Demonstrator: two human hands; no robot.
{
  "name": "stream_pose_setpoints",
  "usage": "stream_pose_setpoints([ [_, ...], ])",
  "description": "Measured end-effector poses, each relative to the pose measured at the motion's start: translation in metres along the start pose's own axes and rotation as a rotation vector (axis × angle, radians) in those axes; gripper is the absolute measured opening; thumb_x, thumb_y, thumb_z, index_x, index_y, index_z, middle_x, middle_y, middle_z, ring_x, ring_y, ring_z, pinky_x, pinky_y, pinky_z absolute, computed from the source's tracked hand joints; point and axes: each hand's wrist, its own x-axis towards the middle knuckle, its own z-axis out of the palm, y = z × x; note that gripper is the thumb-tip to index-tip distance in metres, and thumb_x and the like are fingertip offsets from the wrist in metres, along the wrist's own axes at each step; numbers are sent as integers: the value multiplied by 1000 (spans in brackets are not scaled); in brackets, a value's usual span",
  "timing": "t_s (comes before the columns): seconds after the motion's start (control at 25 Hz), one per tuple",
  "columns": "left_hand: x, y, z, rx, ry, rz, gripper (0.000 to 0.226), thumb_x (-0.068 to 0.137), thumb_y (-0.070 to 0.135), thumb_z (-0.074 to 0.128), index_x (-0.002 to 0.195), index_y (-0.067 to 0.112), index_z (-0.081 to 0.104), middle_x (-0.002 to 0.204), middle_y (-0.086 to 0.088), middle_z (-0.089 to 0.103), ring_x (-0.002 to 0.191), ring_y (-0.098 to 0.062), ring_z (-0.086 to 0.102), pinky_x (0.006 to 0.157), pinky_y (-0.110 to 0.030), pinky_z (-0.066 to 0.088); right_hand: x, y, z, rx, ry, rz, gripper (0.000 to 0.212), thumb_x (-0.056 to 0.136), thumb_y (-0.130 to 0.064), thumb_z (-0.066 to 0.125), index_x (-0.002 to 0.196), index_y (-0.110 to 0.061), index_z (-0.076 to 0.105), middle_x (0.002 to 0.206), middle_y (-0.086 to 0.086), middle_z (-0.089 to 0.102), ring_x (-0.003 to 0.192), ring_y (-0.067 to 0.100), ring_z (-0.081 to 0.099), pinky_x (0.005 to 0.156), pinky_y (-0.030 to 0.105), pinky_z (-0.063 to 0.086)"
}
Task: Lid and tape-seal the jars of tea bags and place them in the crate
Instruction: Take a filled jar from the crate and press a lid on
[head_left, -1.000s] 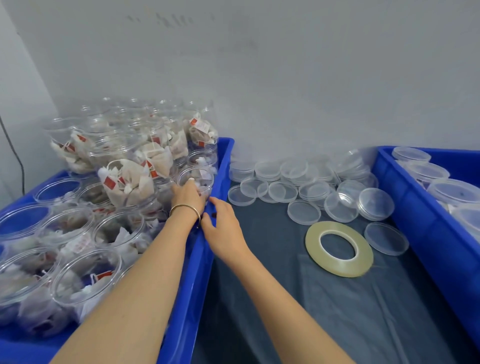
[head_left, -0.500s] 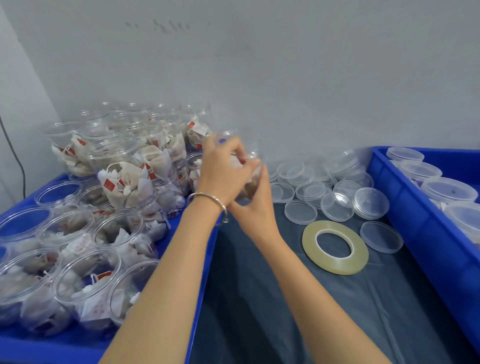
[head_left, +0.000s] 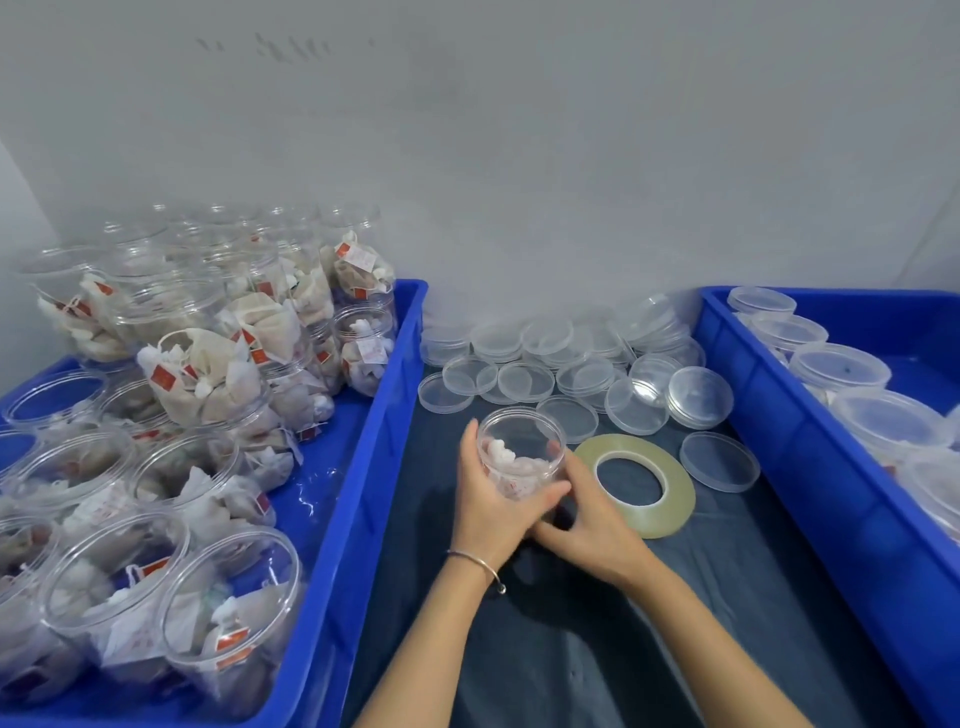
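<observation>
A clear open jar of tea bags (head_left: 521, 446) stands upright on the dark cloth between two blue crates. My left hand (head_left: 493, 506) grips its left side with thumb and fingers curled round it. My right hand (head_left: 592, 525) holds its lower right side. A roll of clear tape (head_left: 644, 491) lies flat just right of the jar. Several clear lids (head_left: 540, 382) are spread behind it. The left crate (head_left: 400, 374) holds several unlidded jars of tea bags (head_left: 208, 384). The right crate (head_left: 779, 441) holds lidded jars (head_left: 839, 366).
A grey wall closes off the back. One single lid (head_left: 719, 461) lies right of the tape. Dark cloth (head_left: 597, 649) covers the table between the crates. A thin bangle sits on my left wrist.
Both hands lifted a jar out of the left crate, carried it right and down, and now hold it standing on the cloth beside the tape.
</observation>
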Motion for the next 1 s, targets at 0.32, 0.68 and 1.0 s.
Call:
stream_pose_setpoints([
  [0.32, -9, -11, 22, -155, -169, 28, 81, 62, -7, 84, 122, 29, 42, 112, 3, 51, 95, 10, 56, 80, -6, 44, -9, 64, -112, -855, 366, 646, 51, 93, -21, 46, 142, -9, 35, 150, 9, 31, 142, 26, 19, 111, 51, 26],
  [0.68, -12, -15, 29, -181, -178, 19, 79, 63, -8, 83, 122, 25, 42, 118, -1, 50, 98, 14, 54, 81, -7, 44, -13, 33, -126, -798, 655, 497, 30, 93, -29, 56, 101, 0, 56, 112, 22, 50, 109, 40, 43, 82, 47, 42],
  [1.0, -9, -10, 40, -96, -344, 55, 92, 52, 7, 92, 126, 26, 42, 120, 3, 51, 108, 4, 53, 92, -12, 43, 2, -47, -102, 524, 433, 332, 17, 91, -17, 54, 77, -12, 60, 60, -2, 52, 54, 10, 49, 52, 22, 45],
])
